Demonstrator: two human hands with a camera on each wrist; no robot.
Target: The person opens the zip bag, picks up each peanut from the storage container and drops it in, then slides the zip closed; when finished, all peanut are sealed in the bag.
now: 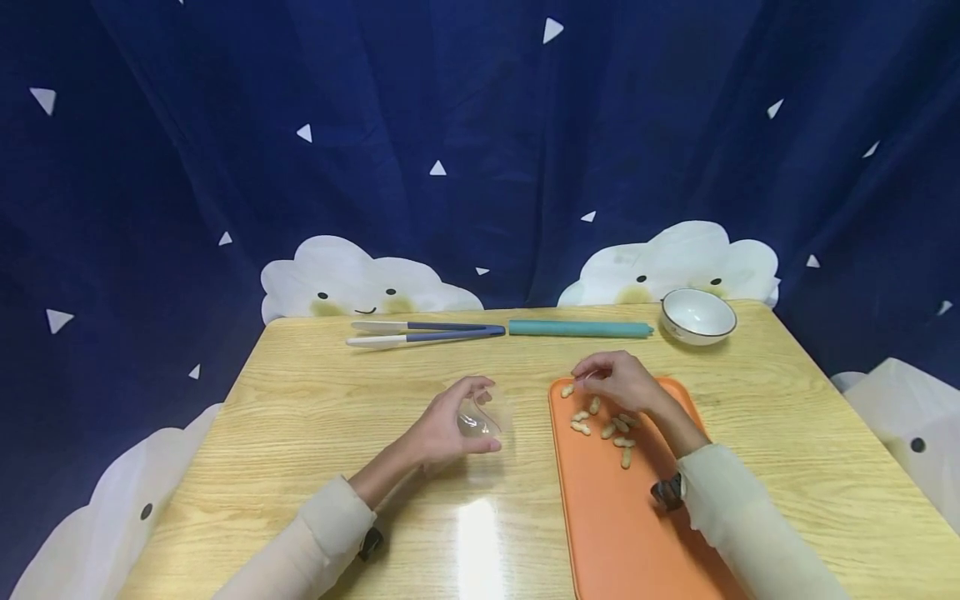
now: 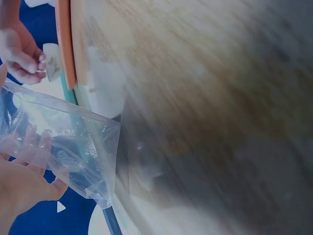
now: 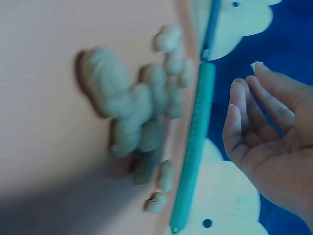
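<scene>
My left hand (image 1: 444,425) holds a clear plastic bag (image 1: 480,421) over the middle of the table, fingers and thumb spread apart around it. The left wrist view shows the bag (image 2: 93,147) hanging crumpled, with some fingers visible through the film. On the right, my right hand (image 1: 618,382) hovers over the far end of an orange tray (image 1: 600,517). Its fingers are loosely bent, with nothing visible between the thumb and fingertips in the right wrist view. Several peanuts (image 1: 608,430) in their shells lie on the tray below and beside this hand.
Tongs (image 1: 435,334) with blue handles and pale tips lie along the table's back edge. Beside them is a long teal stick (image 1: 581,329). A white bowl (image 1: 699,317) stands at the back right corner. Behind the wooden table (image 1: 300,400) hangs a dark blue curtain (image 1: 480,125).
</scene>
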